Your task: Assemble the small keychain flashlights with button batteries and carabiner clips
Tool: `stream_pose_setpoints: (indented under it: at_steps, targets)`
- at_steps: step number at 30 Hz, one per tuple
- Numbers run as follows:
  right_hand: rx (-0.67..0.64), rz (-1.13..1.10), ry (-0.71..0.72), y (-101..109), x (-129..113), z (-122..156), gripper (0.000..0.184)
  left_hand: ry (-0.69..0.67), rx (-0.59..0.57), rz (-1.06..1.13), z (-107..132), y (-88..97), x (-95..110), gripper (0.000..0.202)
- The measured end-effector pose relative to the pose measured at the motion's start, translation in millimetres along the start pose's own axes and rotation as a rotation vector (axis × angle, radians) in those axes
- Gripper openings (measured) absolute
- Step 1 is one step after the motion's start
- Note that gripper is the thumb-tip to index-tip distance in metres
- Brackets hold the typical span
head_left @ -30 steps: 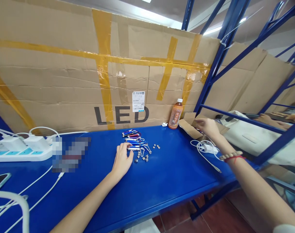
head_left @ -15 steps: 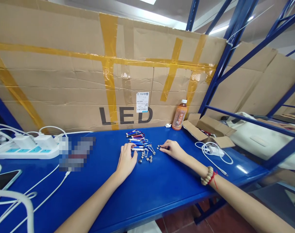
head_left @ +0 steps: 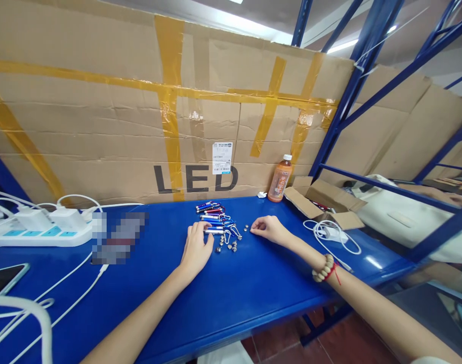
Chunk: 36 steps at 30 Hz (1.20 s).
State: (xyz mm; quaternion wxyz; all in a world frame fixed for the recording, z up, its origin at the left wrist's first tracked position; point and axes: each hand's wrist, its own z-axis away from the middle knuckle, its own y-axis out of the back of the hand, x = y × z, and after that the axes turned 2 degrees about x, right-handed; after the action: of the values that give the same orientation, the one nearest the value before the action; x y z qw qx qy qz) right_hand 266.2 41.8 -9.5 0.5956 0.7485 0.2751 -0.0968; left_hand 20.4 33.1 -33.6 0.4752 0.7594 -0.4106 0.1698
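My left hand [head_left: 198, 248] lies on the blue table, thumb apart from the fingers. Its fingertips reach the left end of the nearest small blue-and-silver flashlight [head_left: 214, 230], and whether they grip it is unclear. Beyond it are several more keychain flashlights [head_left: 214, 218], mostly blue and one red, with silver carabiner clips [head_left: 227, 236]. Several small silver button cells [head_left: 229, 246] lie in front of the clips. Just right of the clips, small cells [head_left: 246, 228] sit left of my right hand [head_left: 270, 229]. That hand's thumb and forefinger are pinched together; anything between them is hidden.
An orange drink bottle [head_left: 280, 179] stands at the back beside an open cardboard box [head_left: 329, 202]. A coiled white cable [head_left: 331, 233] lies to the right. On the left are a power strip [head_left: 44, 235], cables and a phone [head_left: 6, 283]. A large cardboard panel [head_left: 113, 136] rises behind.
My right hand has drawn slightly rightward from the small cells beside its fingertips, opening a small gap. My left hand keeps its place by the nearest flashlight. The whole view has shifted a little.
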Motion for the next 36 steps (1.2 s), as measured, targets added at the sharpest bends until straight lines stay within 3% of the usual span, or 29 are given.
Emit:
stream_pose_setpoints:
  at_steps: [4, 9, 12, 15, 21, 24, 28, 36]
  targets:
    - [0.168, 0.048, -0.07, 34, 23, -4, 0.013, -0.007, -0.003, 0.009, 0, -0.6, 0, 0.017]
    - [0.611, 0.212, -0.327, 110, 84, 2, 0.03, -0.014, -0.012, 0.008, 0, -0.5, 1, 0.017]
    - [0.642, 0.26, -0.346, 132, 104, 8, 0.027, -0.019, -0.016, 0.007, 0, -0.7, 2, 0.017]
    - [0.555, 0.265, -0.212, 118, 94, 10, 0.025, -0.024, -0.017, 0.01, -1, -1.4, 1, 0.018]
    - [0.132, 0.148, 0.165, 24, 30, 5, 0.046, -0.017, -0.006, 0.012, -1, -2.3, -2, 0.018]
    - [0.056, 0.131, 0.245, -9, 11, 2, 0.038, -0.013, 0.001, 0.0, -1, -2.0, -2, 0.017]
    - [0.032, 0.116, 0.246, -20, 5, -7, 0.02, -0.013, 0.008, -0.008, 0, -1.5, -1, 0.016]
    - [-0.006, 0.094, 0.143, -19, 3, -14, 0.007, -0.016, 0.021, -0.002, 1, -1.3, 0, 0.017]
